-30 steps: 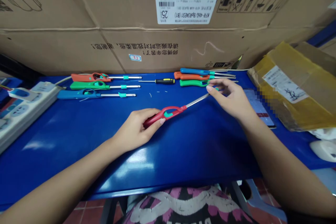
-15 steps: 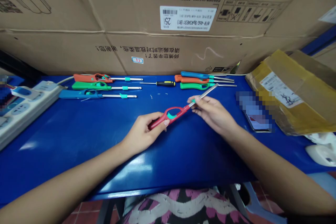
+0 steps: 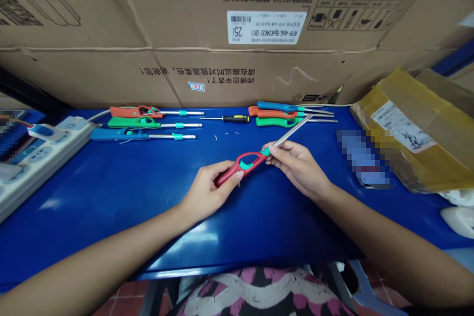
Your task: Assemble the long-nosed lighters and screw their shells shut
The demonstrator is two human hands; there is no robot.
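My left hand (image 3: 210, 188) is closed around the handle of a red long-nosed gas lighter (image 3: 223, 177) with a green trigger. The lighter tilts up to the right above the table. Thumb and fingers of my right hand (image 3: 296, 164) pinch a small green collar (image 3: 265, 152) where the metal barrel (image 3: 294, 130) meets the red handle. Past my fingers, the barrel tip points toward a green lighter (image 3: 274, 122) lying behind it.
Orange (image 3: 134, 112), green (image 3: 134, 122) and blue (image 3: 119, 134) lighters lie at the back left; several more lie at the back right. A screwdriver (image 3: 236, 119) sits between them. A power strip (image 3: 40, 158), a phone (image 3: 365, 160) and a yellow-taped box (image 3: 403, 123) flank the blue table (image 3: 148, 173).
My right hand has slid the green collar down the barrel, from apart from the red handle to against its front end. My left hand keeps its hold on the handle.
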